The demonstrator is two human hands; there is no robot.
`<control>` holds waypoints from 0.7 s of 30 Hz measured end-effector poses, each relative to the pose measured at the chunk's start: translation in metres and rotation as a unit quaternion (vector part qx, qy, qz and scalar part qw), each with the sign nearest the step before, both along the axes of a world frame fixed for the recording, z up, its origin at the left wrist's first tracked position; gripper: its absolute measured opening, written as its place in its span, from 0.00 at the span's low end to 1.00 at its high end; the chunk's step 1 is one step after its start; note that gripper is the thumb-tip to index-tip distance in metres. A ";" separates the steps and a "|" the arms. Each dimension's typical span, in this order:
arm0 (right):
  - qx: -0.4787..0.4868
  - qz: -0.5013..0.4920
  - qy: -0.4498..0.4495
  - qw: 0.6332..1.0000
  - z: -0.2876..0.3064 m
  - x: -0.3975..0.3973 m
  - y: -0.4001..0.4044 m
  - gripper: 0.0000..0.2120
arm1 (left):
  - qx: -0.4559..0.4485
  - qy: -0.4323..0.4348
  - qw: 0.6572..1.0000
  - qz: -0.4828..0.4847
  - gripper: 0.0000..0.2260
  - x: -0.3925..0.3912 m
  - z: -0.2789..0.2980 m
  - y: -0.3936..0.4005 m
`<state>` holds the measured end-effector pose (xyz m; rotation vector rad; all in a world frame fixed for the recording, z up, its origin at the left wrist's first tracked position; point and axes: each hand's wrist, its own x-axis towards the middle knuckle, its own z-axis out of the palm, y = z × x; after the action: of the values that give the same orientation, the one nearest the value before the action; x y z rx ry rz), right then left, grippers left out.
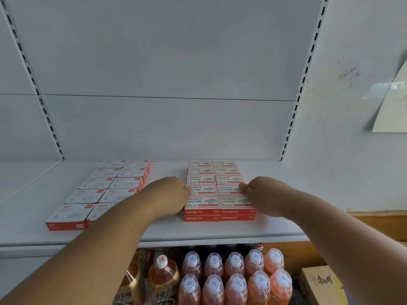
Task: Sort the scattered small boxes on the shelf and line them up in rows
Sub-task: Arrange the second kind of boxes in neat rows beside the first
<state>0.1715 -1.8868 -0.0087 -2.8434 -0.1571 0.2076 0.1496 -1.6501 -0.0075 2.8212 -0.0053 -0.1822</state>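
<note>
A: Start with the big things; where does everything sit?

B: On the white shelf (220, 232); at its middle right stands the staple-box block (220, 190), two columns wide, stacked two high at the front; well apart to its left lies the paper-clip block (99, 192), also two columns.

A: Which way does the staple block run?

B: Its long axis goes from the shelf's front edge toward the back panel; the printed tops face up and read from the front; each single box lies crosswise to that axis.

A: And the hands?

B: One on each flank; the left hand (169, 194) touches the left side near the fourth row, fingers curled, knuckles against the boxes; the right hand (259, 192) mirrors it on the right side; whether either pinches a box I cannot tell; the block lies directly between them, so my guess is an inward squeeze squares it.
</note>
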 end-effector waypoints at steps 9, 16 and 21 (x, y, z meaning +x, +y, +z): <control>-0.051 -0.003 -0.006 0.999 0.001 0.005 0.007 0.28 | 0.012 0.002 1.000 0.000 0.20 0.001 0.003 -0.006; -0.021 0.003 -0.002 1.000 0.004 0.008 0.004 0.28 | 0.024 0.000 1.000 -0.002 0.24 0.005 0.007 -0.005; -0.044 -0.014 -0.036 0.998 -0.003 0.006 0.003 0.31 | 0.044 -0.017 0.999 0.001 0.25 0.006 0.002 -0.004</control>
<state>0.1778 -1.8840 -0.0112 -2.9399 -0.1259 0.1090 0.1558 -1.6546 -0.0054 2.9112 -0.0033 -0.1368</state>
